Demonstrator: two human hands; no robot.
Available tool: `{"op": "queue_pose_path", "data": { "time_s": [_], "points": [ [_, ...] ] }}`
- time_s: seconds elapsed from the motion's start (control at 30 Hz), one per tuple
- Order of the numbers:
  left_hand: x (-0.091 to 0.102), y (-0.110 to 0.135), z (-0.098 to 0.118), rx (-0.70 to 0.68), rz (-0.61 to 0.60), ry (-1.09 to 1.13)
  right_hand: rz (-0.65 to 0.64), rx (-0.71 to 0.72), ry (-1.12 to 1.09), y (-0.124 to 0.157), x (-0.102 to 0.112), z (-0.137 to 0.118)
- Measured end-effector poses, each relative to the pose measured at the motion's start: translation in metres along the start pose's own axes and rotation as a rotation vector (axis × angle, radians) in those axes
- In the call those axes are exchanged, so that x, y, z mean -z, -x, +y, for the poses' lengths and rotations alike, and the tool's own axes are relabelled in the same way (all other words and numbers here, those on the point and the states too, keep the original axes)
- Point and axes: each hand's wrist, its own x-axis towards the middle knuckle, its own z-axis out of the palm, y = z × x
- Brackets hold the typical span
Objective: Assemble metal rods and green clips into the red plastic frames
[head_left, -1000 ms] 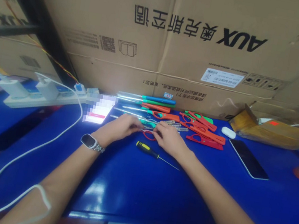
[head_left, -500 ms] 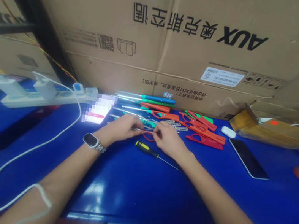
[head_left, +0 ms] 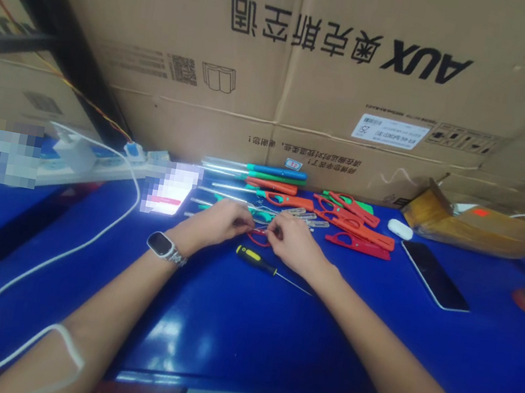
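My left hand (head_left: 216, 226) and my right hand (head_left: 296, 242) meet close together over the blue table, each with thumb and fingers pinched. Between the fingertips runs a thin red wire (head_left: 258, 242), its loop sagging just below them. Nearest to both hands lies a black-and-yellow screwdriver (head_left: 256, 260), its shaft pointing right. Behind the hands are long-nozzle lighters, among them a blue one (head_left: 277, 172) and an orange one (head_left: 287, 200). Small clear plastic pieces (head_left: 308, 218) lie past my right hand, beside red handle shells (head_left: 358, 244). The fingers partly hide green lighter parts.
A lit phone (head_left: 169, 190) and a power strip (head_left: 68, 172) with a white cable (head_left: 40, 260) are at the left. On the right lie a dark phone (head_left: 435, 277), a white case (head_left: 399, 229) and a brown bag (head_left: 495, 231). Large cardboard (head_left: 173, 11) stands behind.
Both hands stay pinched at the red wire, with slight finger movement. The whole view has shifted a little; the things on the table lie as before.
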Motion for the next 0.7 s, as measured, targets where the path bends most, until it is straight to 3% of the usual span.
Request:
{"op": "queue_pose_path", "data": {
  "time_s": [0.2, 0.4, 0.7],
  "points": [
    [0.002, 0.004, -0.001, -0.029, 0.006, 0.059, 0.019, -0.017, -0.028, 0.000, -0.002, 0.002],
    [0.012, 0.019, -0.006, 0.167, 0.049, 0.115, 0.044, -0.003, -0.055, 0.001, -0.005, 0.004],
    [0.010, 0.017, -0.012, 0.075, 0.007, 0.064, 0.029, -0.010, -0.056, 0.002, -0.004, 0.003]
  ]
}}
